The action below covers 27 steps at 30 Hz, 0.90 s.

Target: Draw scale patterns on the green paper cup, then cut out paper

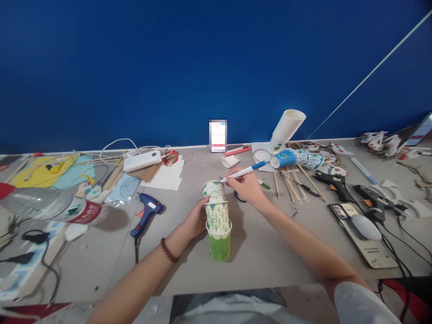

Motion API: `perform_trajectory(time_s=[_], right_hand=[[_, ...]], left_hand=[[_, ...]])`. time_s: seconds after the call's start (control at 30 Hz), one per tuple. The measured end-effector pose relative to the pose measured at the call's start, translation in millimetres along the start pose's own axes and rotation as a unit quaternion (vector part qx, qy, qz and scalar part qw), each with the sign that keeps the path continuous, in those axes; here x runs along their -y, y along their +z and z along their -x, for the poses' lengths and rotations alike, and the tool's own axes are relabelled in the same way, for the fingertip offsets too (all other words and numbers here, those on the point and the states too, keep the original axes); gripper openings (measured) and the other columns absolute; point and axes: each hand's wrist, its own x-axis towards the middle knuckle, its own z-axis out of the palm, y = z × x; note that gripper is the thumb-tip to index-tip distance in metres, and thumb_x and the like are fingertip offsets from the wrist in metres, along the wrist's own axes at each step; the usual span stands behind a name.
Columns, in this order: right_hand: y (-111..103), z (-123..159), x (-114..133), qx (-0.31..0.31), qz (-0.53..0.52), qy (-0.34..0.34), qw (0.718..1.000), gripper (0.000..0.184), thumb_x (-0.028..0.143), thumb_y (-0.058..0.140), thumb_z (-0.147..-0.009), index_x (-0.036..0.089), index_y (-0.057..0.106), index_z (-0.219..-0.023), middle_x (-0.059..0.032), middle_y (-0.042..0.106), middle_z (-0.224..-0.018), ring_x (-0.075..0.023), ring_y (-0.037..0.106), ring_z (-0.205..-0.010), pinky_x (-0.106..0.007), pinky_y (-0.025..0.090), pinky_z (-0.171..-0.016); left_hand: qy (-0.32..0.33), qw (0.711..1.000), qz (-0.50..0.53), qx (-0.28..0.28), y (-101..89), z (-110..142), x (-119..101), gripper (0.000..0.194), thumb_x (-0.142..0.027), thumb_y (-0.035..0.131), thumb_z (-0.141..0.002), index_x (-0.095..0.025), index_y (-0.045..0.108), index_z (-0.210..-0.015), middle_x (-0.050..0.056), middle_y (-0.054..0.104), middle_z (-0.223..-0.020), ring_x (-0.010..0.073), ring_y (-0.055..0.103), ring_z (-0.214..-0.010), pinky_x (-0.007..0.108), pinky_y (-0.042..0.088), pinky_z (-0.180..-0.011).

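Note:
In front of me a column of patterned paper cups (218, 220), green at the near end and white with green print above, lies or leans on the table; which of the two I cannot tell. My left hand (195, 221) is closed around the left side of the upper cups, its fingertips partly hidden behind them. My right hand (248, 185) pinches a white marker pen (245, 172) with a blue end pointing up to the right. The pen's tip is by the rim of the far cup; whether it touches is too small to tell.
A blue glue gun (146, 213) and a plastic bottle (64, 207) lie left. Behind, right, are a tall white cup stack (286, 130) and blue-patterned cups (297, 159). Far right are black glue guns (334, 184), a phone (362, 236) and a mouse (366, 226). A phone (218, 136) stands by the wall.

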Motion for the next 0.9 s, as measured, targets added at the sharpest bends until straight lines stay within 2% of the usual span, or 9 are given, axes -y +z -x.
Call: perform_trajectory(time_s=[0.67,0.9], right_hand=[[1.0,1.9,1.0,0.003,0.007,-0.012,1.0,0.011,0.028,0.058,-0.07,0.018,0.06,-0.072,-0.0032,0.066,-0.072,-0.0191,0.065,-0.072,-0.03,0.051,-0.065],[2.0,5.1,6.6,0.007,0.008,-0.02,1.0,0.007,0.025,0.058,-0.07,0.018,0.06,-0.071,-0.0022,0.065,-0.07,-0.0173,0.063,-0.07,-0.028,0.049,-0.063]], left_hand=[[0.008,1.0,0.0,0.014,3.7,1.6,0.4,0.04,-0.044,0.054,-0.078,-0.007,0.066,-0.091,0.015,0.07,-0.082,0.0274,0.065,-0.083,0.042,0.045,-0.086],[0.005,1.0,-0.003,0.011,2.4,0.5,1.5,0.039,-0.044,0.055,-0.078,-0.009,0.065,-0.091,0.013,0.07,-0.079,0.0269,0.065,-0.082,0.042,0.045,-0.086]])
